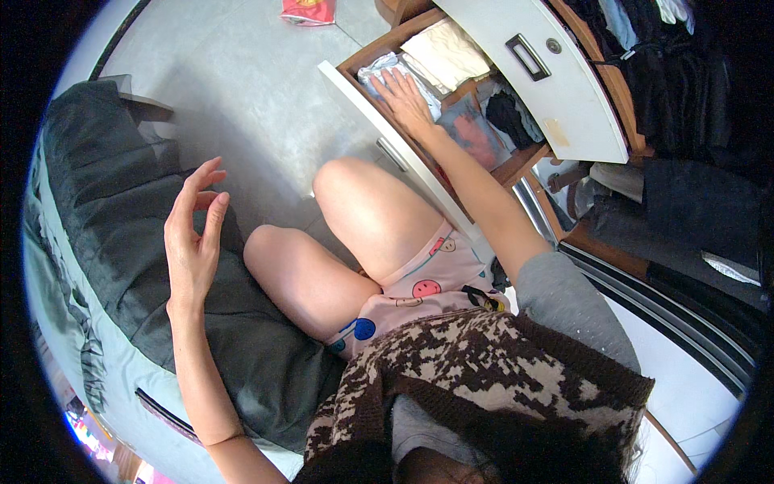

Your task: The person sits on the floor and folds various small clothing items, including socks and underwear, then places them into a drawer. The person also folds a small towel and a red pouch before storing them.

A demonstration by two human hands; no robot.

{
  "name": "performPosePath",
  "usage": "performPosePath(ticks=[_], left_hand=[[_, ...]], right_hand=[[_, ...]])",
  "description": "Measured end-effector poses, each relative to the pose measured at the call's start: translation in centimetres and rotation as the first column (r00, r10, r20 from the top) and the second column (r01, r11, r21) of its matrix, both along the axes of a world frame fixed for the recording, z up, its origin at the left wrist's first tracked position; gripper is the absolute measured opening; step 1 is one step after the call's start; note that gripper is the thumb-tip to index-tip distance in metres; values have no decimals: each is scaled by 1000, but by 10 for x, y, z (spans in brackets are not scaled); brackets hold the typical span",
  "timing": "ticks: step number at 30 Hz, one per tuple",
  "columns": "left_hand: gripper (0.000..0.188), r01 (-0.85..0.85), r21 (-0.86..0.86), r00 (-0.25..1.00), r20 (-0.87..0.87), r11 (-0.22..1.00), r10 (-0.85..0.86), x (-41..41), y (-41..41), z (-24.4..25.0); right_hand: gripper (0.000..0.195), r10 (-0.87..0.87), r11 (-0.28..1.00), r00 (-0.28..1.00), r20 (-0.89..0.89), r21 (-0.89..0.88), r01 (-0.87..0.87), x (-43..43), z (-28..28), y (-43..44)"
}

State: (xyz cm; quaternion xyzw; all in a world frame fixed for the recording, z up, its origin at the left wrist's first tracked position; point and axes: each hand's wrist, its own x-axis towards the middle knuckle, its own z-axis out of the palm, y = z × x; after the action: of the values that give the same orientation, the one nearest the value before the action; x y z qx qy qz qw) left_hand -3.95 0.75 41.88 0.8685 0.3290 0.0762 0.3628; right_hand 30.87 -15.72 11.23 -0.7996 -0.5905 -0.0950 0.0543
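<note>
An open wooden drawer (387, 51) with a white front holds folded cloth in compartments. My right hand (404, 100) lies palm down, fingers spread, on a folded light-blue and white cloth (387, 65) at the drawer's near left. Beside that cloth is a folded cream cloth (450, 53). A grey and pink folded cloth (471, 130) lies near my right wrist, with a black cloth (507, 118) farther right. My left hand (196, 233) is raised at the left over dark bedding, its fingers curved and apart, with nothing in it.
Dark padded bedding (121, 193) covers the left side. A white cabinet door or drawer front (562, 78) with a recessed handle and lock stands above the drawer. Dark clothes (671, 91) hang at the right. A red packet (308, 11) lies on the grey floor (242, 60).
</note>
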Motion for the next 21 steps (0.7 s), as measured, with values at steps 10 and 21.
performPosePath(ticks=[10, 21], left_hand=[[40, 76, 66, 995, 62, 995, -80, -1, -3, -3], [41, 114, 115, 991, 60, 987, -122, -9, -1, -3]], right_hand=[[48, -157, 954, 442, -883, -19, 300, -12, 40, 12], [61, -3, 998, 983, -184, 69, 16, -110, 125, -75]])
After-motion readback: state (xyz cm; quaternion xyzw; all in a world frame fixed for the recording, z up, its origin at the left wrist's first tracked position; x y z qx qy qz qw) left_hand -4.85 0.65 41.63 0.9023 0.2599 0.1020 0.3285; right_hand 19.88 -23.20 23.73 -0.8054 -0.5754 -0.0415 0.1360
